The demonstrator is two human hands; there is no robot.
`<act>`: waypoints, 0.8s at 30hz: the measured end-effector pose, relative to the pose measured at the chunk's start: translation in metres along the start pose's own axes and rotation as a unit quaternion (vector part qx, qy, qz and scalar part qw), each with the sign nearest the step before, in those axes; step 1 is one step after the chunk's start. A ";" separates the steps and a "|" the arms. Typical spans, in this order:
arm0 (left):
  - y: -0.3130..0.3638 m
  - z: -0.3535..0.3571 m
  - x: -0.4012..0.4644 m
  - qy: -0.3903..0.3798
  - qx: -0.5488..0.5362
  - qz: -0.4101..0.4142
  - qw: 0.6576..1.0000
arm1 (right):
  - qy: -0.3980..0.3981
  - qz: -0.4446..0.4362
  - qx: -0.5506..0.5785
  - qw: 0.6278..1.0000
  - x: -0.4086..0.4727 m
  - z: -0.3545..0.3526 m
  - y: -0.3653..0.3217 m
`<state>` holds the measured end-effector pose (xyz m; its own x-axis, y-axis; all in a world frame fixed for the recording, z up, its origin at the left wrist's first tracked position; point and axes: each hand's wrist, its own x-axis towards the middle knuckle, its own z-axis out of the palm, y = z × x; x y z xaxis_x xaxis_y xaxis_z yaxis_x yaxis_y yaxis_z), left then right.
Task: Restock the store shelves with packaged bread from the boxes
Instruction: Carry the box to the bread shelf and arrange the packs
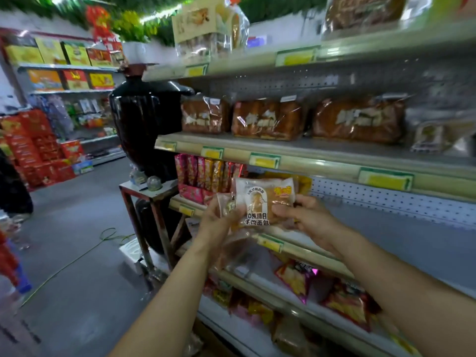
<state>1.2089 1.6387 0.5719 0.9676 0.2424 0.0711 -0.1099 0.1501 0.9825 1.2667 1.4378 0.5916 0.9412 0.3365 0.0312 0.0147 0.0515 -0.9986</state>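
Gripping one bread packet point(261, 202), two hands point(219, 222) point(306, 215).

Grey floor point(85, 228), green garland point(144, 24) overhead, dark urn point(144, 124) on stand

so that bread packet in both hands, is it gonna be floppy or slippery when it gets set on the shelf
Probably soft and squashy: the bread packet is a thin film bag around a bun, pinched by the left hand and right hand. The glossy film looks somewhat slippery. It seems light for its size and may slump rather than stand upright on the shelf.
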 end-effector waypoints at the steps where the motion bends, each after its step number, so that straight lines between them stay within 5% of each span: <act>1: 0.003 0.016 0.001 -0.010 0.004 0.001 1.000 | 0.005 -0.007 -0.005 1.000 -0.004 -0.016 -0.007; 24: 0.065 0.370 -0.008 -0.146 -0.029 0.100 0.984 | 0.135 -0.076 -0.084 0.984 -0.114 -0.337 -0.153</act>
<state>1.2779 1.2922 0.6983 0.9486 -0.0122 0.3163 -0.3087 0.1849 0.9330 1.2706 1.0747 0.7261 0.9789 0.0735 0.1907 0.1965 -0.0818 -0.9771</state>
